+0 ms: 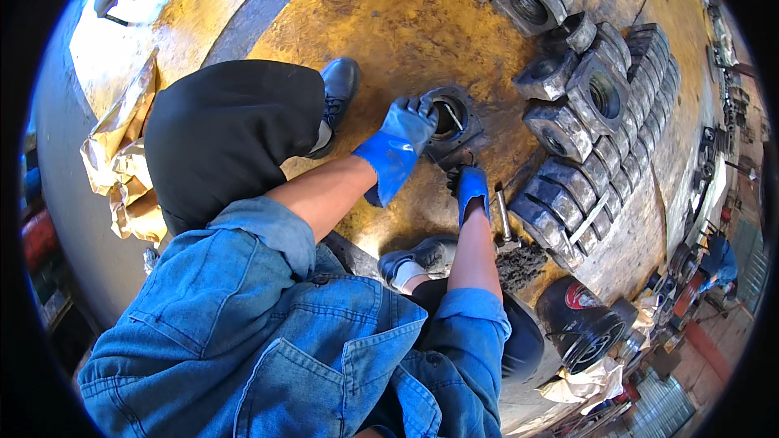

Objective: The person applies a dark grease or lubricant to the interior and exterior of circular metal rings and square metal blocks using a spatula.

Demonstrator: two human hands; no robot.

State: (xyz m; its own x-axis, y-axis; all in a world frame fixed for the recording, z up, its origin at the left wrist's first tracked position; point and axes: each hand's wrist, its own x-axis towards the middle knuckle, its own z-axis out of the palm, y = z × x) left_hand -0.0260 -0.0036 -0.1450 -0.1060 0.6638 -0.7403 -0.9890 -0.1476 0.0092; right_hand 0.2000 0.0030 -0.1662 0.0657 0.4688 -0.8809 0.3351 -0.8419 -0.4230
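Observation:
A dark metal block with a round bore (466,103), like a bearing housing, lies on the worn yellow floor between my feet. My left hand (408,126), in a blue rubber glove, has its fingers bent over the bore's left rim. At the block's near edge is my right hand (471,184), gloved the same way, with darkened fingertips closed on the corner. Its fingers are partly hidden. A bright narrow strip shows inside the bore; I cannot tell whether it is a tool or a reflection. Just right of my right hand lies a metal hammer-like tool (504,212).
Rows of similar metal blocks (600,93) are stacked at the right, with more blocks (527,4) at the far right. A pile of dark shavings (521,266) and a black bucket (572,312) are near my right knee. Crumpled brown paper (130,162) lies at the left.

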